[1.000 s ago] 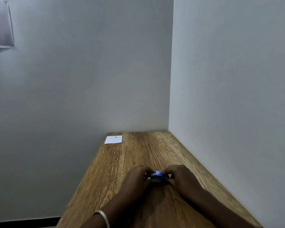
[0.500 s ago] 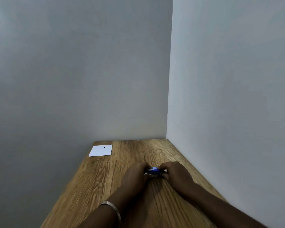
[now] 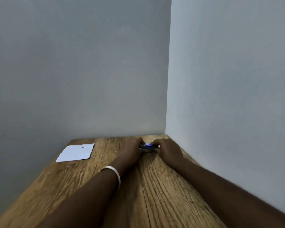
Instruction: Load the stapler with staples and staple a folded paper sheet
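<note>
A small blue stapler (image 3: 147, 146) sits between my two hands near the far right corner of the wooden table (image 3: 163, 186). My left hand (image 3: 130, 151) grips its left end and my right hand (image 3: 167, 150) grips its right end; most of the stapler is hidden by my fingers. A folded white paper sheet (image 3: 76, 152) with a small dark mark lies flat at the far left of the table, apart from both hands. No staples can be made out.
Grey walls (image 3: 229, 96) close in the table at the back and along the right side. A metal bangle (image 3: 113, 174) is on my left wrist. The table's left edge runs diagonally past the paper.
The view has tilted down and shifted, so the hands and stapler appear further toward the back corner. Both hands keep holding the stapler; the paper has not moved on the table.
</note>
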`<state>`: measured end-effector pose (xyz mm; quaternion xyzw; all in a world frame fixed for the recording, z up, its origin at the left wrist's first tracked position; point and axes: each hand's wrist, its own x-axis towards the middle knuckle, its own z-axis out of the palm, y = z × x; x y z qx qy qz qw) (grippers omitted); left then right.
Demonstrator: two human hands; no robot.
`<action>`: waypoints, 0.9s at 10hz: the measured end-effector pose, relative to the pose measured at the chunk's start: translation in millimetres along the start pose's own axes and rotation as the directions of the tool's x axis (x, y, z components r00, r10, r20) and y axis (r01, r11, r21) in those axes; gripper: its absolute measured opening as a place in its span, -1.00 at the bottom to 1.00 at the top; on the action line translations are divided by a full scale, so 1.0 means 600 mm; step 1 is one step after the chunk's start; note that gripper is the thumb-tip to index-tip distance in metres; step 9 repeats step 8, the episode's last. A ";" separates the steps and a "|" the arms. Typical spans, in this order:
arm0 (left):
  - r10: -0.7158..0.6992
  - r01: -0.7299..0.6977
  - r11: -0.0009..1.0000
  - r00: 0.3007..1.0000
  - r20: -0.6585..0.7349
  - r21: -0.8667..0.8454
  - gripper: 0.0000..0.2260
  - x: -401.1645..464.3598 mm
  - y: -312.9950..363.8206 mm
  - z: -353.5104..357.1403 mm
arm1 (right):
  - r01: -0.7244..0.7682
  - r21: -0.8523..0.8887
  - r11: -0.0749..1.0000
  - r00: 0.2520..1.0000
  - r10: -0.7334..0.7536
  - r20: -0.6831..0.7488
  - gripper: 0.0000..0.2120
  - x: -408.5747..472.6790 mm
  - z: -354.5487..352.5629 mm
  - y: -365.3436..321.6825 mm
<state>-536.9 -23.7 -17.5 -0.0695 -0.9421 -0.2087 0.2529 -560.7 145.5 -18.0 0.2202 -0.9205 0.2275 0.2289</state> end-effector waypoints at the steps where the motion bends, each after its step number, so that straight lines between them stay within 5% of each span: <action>1: -0.003 0.003 1.000 1.000 0.006 0.005 -0.79 0.033 -0.015 0.012 | 0.008 0.007 1.000 1.000 -0.008 -0.002 -0.73 0.034 0.014 0.012; 5: 0.034 -0.034 0.999 0.999 -0.003 0.041 -0.65 0.057 -0.032 0.031 | 0.031 0.032 0.999 0.999 -0.030 -0.011 -0.70 0.058 0.024 0.031; 9: 0.017 -0.017 1.000 0.999 -0.049 -0.003 -0.28 0.047 -0.023 0.028 | 0.002 -0.008 1.000 0.999 -0.002 -0.049 -0.39 0.055 0.027 0.028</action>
